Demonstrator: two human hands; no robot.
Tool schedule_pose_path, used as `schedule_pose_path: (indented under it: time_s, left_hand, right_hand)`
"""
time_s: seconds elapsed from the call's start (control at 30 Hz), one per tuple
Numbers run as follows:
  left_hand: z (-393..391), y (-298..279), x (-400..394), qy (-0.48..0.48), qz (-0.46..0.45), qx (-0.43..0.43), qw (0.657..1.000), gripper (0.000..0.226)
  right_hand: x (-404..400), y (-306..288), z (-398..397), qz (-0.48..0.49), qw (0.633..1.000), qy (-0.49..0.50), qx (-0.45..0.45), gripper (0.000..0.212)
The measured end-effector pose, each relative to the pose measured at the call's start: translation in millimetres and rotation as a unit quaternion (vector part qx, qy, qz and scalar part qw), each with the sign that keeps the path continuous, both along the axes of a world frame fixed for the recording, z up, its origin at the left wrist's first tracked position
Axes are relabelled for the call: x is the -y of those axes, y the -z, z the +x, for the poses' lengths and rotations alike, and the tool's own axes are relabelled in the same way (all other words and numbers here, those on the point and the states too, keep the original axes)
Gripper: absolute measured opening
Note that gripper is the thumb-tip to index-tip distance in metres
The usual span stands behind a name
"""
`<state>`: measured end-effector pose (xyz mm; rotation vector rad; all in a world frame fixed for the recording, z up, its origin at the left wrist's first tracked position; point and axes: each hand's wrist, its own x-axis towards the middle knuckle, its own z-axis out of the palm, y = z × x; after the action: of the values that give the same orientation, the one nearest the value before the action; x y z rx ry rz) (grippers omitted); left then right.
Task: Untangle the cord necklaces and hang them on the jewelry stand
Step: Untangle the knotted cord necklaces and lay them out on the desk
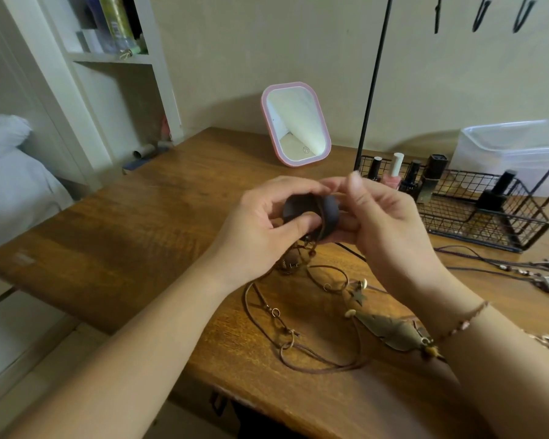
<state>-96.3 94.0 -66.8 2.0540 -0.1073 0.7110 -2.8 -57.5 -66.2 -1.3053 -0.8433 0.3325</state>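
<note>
Both hands, the left hand [267,217] and the right hand [381,217], pinch a dark round pendant [311,213] above the table [140,236]. Its cord necklaces [301,315] lie tangled below, so untangling is the step in hand. Next, a cord likely needs pulling free for the stand [374,77].

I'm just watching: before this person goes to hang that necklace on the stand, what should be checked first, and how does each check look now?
1. Both hands hold the dark round pendant: ok; the left hand and right hand grip it above the table.
2. Its cord is free of the others: not ok; brown cords lie looped together below it.
3. The leaf pendant is out of the way: cannot tell whether its cord is caught in the loops.
4. The stand's pole is upright: ok.
5. The hooks are free: cannot tell; they are cut off at the top edge.
</note>
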Motion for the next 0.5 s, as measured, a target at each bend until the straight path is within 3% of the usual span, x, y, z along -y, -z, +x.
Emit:
schedule_pose_path:
  time_s: [0.07,0.23,0.37,0.5]
  left_hand:
    - [0,0,5,-0.054,0.018,-0.006,0.998,0.053]
    - [-1,-5,5,-0.094,0.03,-0.055,0.994,0.064]
    - [-3,-7,-2,-0.113,0.061,-0.083,0.988,0.036]
    - [-2,-3,-26,-0.129,-0.109,-0.034,0.985,0.018]
  right_hand:
    - [0,2,0,-0.006,1.0,-0.008,-0.013,0.035]
    - [-2,7,1,-0.051,0.995,0.086,0.024,0.006]
    - [3,4,3,-0.06,0.99,0.127,-0.01,0.013]
    - [10,-6,12,0.021,0.969,0.182,-0.164,0.017]
